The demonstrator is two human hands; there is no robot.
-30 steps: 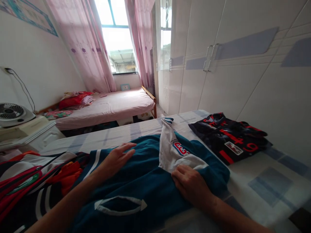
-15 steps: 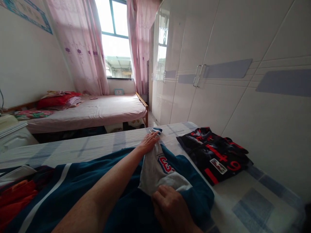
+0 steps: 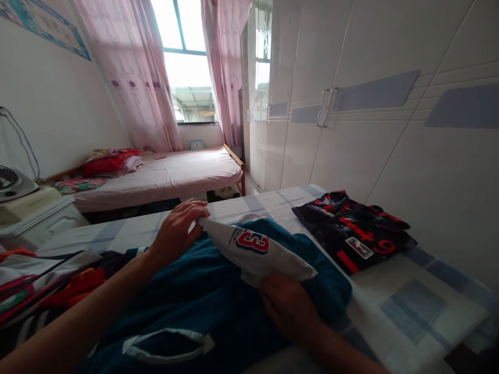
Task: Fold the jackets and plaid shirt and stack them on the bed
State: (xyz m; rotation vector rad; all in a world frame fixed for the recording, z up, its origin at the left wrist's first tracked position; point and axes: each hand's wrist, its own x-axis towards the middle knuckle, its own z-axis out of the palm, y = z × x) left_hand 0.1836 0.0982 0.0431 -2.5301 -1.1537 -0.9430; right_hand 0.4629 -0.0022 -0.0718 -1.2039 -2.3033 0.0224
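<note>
A teal garment (image 3: pixel 183 291) with white trim lies spread on the near bed. On top of it is its light grey section (image 3: pixel 222 236) bearing a red and navy number. My left hand (image 3: pixel 183 221) pinches the left corner of this grey cloth and lifts it, thumb below and fingers above. Lower right, my right hand (image 3: pixel 290 298) is closed on the near edge of the same grey part; its fingertips are hidden in shadow. A white-edged slit (image 3: pixel 167 345) shows in the teal cloth at the front.
A folded black and red garment (image 3: pixel 351 228) lies to the right on the checked bedsheet (image 3: pixel 415 311). Rumpled clothes (image 3: pixel 50 280) are heaped at left. Beyond stand a pink-covered bed (image 3: pixel 167 174) and a white wardrobe (image 3: pixel 358 150); a fan (image 3: pixel 15 182) sits at far left.
My left hand has moved left and nearer, pulling the grey cloth's corner along and raising it. My right hand stays at the near edge. The view has shifted slightly, showing the white-edged slit.
</note>
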